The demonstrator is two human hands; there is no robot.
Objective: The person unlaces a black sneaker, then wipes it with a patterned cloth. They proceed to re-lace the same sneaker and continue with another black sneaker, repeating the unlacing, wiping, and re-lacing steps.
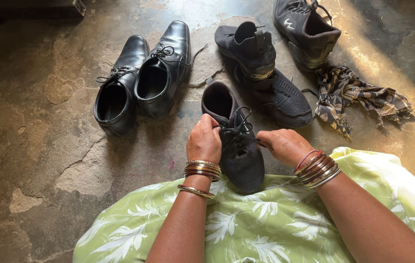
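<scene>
Black knit sneaker (234, 146): low-cut, mesh-textured upper, dark lining, black laces (239, 127) loose across the tongue. Lying on the worn concrete floor (47, 146), toe toward the wearer, resting against the edge of a green floral garment (266, 219).

Left hand (203, 141): closed on the sneaker's side by the collar, fingers curled over the lace area; stacked gold and red bangles at the wrist.

Right hand (284, 144): pinched on a lace end, drawn out sideways from the eyelets; bangles likewise at the wrist.

Nearby on the floor: pair of black leather lace-up dress shoes (142, 78), side by side, left of the sneaker; two further black knit sneakers (266, 73) overlapping just beyond it; one dark high-top sneaker (305, 29) at the upper right; crumpled patterned cloth (358, 97), dark with gold print, beside the high-top.
</scene>
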